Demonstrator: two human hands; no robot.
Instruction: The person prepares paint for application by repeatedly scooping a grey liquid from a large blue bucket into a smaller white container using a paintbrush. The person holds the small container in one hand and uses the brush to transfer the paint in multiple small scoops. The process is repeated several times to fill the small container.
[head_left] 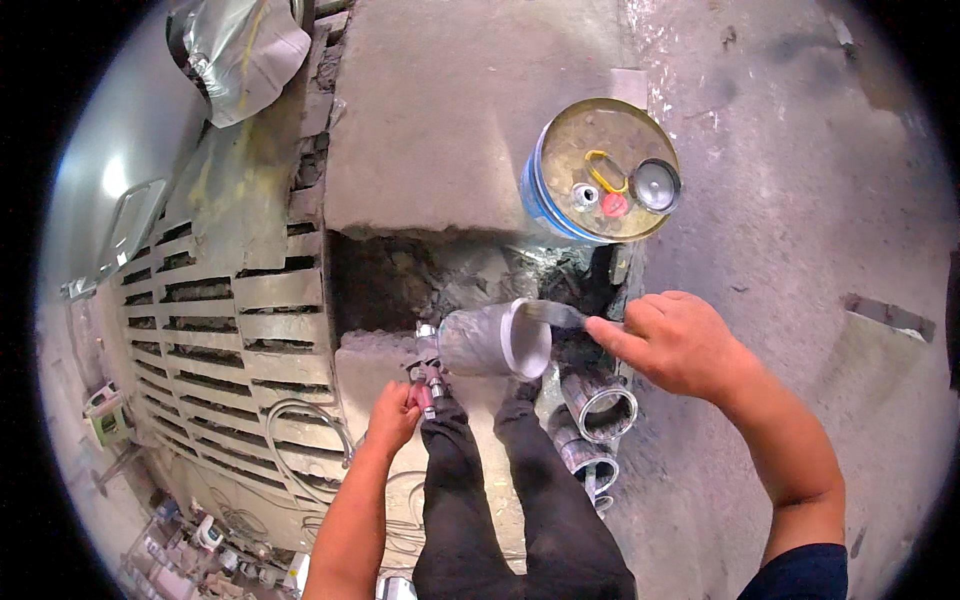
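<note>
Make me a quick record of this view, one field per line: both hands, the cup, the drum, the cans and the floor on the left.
Left hand: gripping what looks like a spray gun
Right hand: holding a brush, its bristle end at the cup's mouth
Cup: pale, tipped over, mouth toward the right hand; seems joined to the gun
Drum: blue-sided, with a red cap on top
Cans: metal, lying below the right hand
Left floor: slotted grating
</note>
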